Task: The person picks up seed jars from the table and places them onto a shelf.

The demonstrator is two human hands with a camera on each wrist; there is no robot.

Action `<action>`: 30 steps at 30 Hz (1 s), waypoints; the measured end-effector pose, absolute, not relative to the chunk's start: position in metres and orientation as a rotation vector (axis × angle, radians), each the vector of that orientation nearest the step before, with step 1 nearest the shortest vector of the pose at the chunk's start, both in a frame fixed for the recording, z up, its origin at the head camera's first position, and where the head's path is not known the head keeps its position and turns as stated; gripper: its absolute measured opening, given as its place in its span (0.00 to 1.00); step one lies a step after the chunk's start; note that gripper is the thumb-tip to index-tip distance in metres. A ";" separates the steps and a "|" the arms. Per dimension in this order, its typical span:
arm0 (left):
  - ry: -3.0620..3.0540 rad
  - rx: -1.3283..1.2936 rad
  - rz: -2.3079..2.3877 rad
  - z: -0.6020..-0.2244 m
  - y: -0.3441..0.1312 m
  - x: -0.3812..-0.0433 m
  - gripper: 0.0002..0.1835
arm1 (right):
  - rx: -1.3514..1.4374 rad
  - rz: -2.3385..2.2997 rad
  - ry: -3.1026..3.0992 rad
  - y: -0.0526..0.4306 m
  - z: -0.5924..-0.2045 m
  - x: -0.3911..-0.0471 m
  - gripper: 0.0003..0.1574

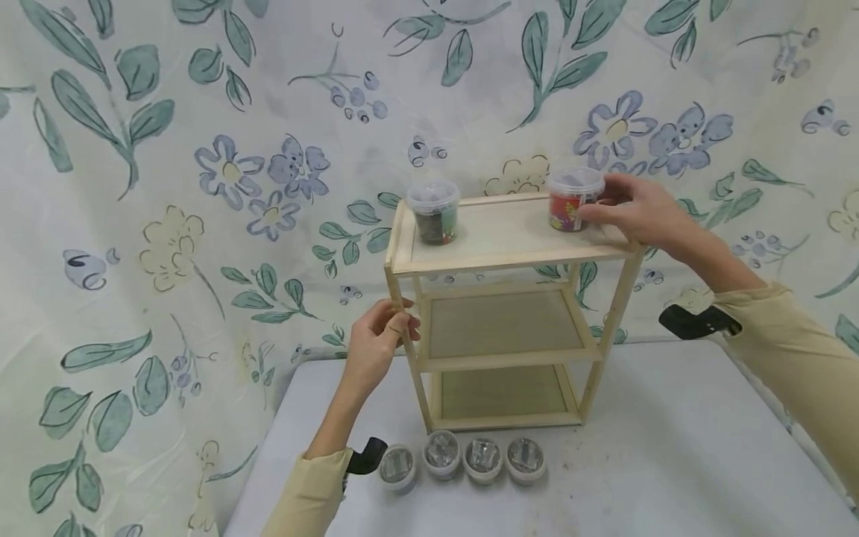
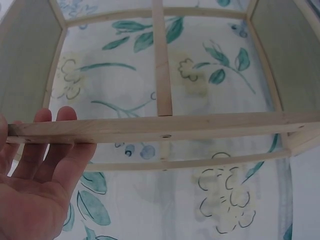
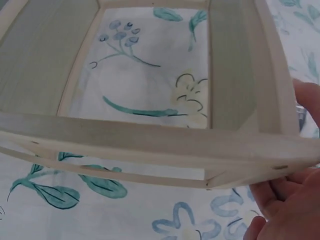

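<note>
A small wooden shelf rack (image 1: 510, 365) with three levels stands on the white table. My left hand (image 1: 379, 335) grips its front left post, and in the left wrist view the fingers (image 2: 65, 165) wrap round that post (image 2: 225, 126). With thumb and fingers, my right hand (image 1: 644, 209) holds a lidded plastic tub (image 1: 565, 212) with a red label at the right end of the top board. Another lidded tub (image 1: 436, 224), with a dark and green label, stands on the top board's left end. In the right wrist view the rack mostly hides the held tub.
Several small tubs with clear lids, such as the rightmost one (image 1: 526, 459), stand in a row in front of the rack. The white table (image 1: 684, 447) extends to the right. A floral sheet (image 1: 168, 298) hangs behind and to the left.
</note>
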State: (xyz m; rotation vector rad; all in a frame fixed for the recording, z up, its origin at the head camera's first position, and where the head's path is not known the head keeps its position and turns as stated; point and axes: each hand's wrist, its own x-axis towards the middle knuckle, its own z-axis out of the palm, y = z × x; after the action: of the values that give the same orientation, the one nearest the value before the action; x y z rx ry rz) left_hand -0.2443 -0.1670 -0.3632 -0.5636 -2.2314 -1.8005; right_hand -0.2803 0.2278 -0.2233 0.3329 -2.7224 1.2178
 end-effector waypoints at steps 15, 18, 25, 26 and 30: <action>-2.223 -0.553 -1.809 -0.362 -0.167 -0.242 0.12 | 0.291 1.356 -2.539 0.278 -0.276 -0.220 0.40; -2.221 -0.550 -1.802 -0.362 -0.167 -0.243 0.12 | 0.340 1.356 -2.524 0.283 -0.304 -0.206 0.39; -2.219 -0.546 -1.818 -0.363 -0.166 -0.242 0.11 | 0.270 1.252 -2.535 0.273 -0.375 -0.177 0.40; -2.219 -0.545 -1.818 -0.363 -0.166 -0.242 0.11 | 0.241 1.240 -2.540 0.270 -0.384 -0.174 0.41; -2.224 -0.545 -1.815 -0.363 -0.165 -0.243 0.12 | 0.140 1.279 -2.552 0.254 -0.421 -0.166 0.43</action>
State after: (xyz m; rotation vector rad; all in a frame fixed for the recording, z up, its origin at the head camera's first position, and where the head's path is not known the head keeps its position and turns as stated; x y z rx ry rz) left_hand -0.2427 -0.1654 -0.3627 -0.5452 -2.2238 -1.8147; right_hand -0.1660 0.2544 -0.4208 0.1404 -2.5524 1.2793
